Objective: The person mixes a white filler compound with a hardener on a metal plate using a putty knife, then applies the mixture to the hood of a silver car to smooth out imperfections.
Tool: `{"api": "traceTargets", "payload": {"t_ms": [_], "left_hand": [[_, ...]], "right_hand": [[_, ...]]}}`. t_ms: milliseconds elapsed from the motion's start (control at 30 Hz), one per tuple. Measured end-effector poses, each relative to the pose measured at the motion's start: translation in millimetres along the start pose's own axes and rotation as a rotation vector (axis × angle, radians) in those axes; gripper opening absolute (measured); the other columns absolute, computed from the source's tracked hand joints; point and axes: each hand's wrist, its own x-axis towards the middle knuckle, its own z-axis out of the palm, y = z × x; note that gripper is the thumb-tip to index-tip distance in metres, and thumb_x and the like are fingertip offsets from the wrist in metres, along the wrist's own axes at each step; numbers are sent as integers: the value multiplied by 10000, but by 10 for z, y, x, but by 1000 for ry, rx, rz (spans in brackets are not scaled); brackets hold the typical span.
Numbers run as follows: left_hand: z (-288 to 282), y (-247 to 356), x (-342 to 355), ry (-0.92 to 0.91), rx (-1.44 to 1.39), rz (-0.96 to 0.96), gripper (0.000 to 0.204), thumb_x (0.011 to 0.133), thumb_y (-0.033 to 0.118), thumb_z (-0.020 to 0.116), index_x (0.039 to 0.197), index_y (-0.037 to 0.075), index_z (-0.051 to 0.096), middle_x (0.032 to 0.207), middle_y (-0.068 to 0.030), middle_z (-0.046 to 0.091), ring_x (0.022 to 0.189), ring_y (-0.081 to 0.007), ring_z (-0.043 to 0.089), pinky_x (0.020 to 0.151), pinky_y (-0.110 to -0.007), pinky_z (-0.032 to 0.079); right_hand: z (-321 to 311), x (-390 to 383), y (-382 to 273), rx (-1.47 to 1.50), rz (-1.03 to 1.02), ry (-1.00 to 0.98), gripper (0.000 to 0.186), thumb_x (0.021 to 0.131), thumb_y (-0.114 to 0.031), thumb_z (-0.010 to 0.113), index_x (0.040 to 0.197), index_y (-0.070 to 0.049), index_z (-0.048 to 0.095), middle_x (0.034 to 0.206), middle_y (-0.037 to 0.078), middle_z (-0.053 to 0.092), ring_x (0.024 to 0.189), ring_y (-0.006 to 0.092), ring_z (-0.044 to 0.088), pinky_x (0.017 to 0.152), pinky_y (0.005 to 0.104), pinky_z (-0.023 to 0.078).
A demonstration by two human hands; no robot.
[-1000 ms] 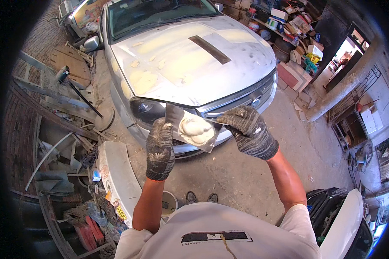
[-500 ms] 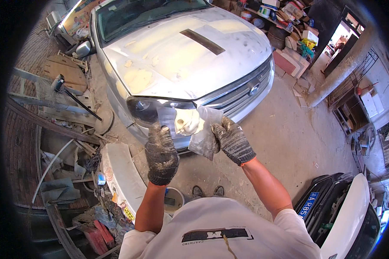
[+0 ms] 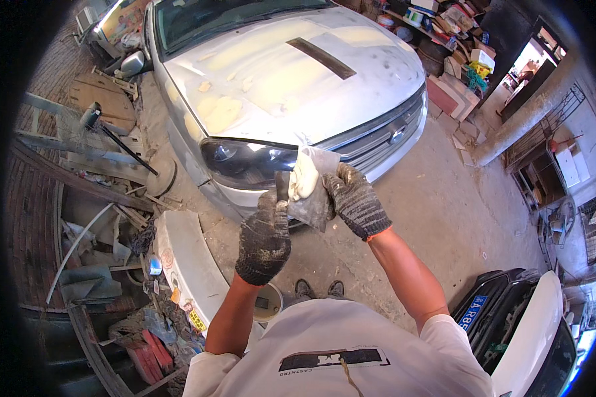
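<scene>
My left hand (image 3: 263, 238), in a dirty knitted work glove, grips a dark flat putty spreader (image 3: 282, 186) by its edge. My right hand (image 3: 356, 205), gloved the same way, pinches a pale grey flat spreader (image 3: 314, 213) beside it. The two blades meet in front of the car's headlight, with a thick lump of cream putty (image 3: 303, 177) on them; which blade bears it is unclear. Beyond them is the silver car's hood (image 3: 258, 92), patched with pale yellow filler, a dark strip (image 3: 321, 58) lying on it.
A loose pale bumper (image 3: 185, 251) and a bucket (image 3: 269, 303) lie near my feet. Scrap wood, frames and debris (image 3: 93, 284) crowd the left. At right are a pillar (image 3: 523, 112), removed car parts (image 3: 523, 331) and a doorway (image 3: 530, 59); piled clutter (image 3: 444, 26) fills the back right.
Both hands have drawn closer together, the left moving right. The spreaders now overlap more, and the putty lump has been turned and gathered into a narrower heap.
</scene>
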Motion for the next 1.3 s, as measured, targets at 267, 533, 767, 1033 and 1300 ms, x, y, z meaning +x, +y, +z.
{"api": "traceTargets", "payload": {"t_ms": [267,533,767,1033,1300], "left_hand": [[-49,73,-129,-173,-193,-292,232,945,23,513,1159,-56,556,993,-260,625,757,-421,618,642,-466,503],[40,-391,-477,238,-53,-415,271,979,82,496,1204,-60,549,1054,-259,631,928,-353,633,813,-410,510],[-24,-477,-578,118,204,-163,337,932,13,517,1263,-52,536,1171,-254,587,1049,-389,582,940,-458,463],[-72,-500,-523,-6,48,-34,505,804,-84,517,1307,-51,501,1226,-280,548,1120,-452,541,972,-519,423],[-26,-402,-558,-237,-256,-519,287,899,39,507,1176,-27,545,965,-243,611,808,-427,596,673,-512,460]], "right_hand": [[33,94,-148,29,29,32,261,983,-169,557,1135,37,607,910,59,661,813,99,574,712,289,504],[-88,-36,-28,532,-18,141,208,972,-201,601,1054,-11,596,754,18,605,622,99,564,567,258,477],[243,-81,335,427,199,49,418,942,-170,635,1234,107,523,1006,114,657,870,129,586,770,269,511],[446,-72,261,169,36,183,171,961,-132,569,1008,29,599,782,33,601,681,99,524,592,289,465],[479,38,-23,280,-64,199,168,972,-128,566,1015,30,601,826,30,607,727,79,515,622,261,468]]}}
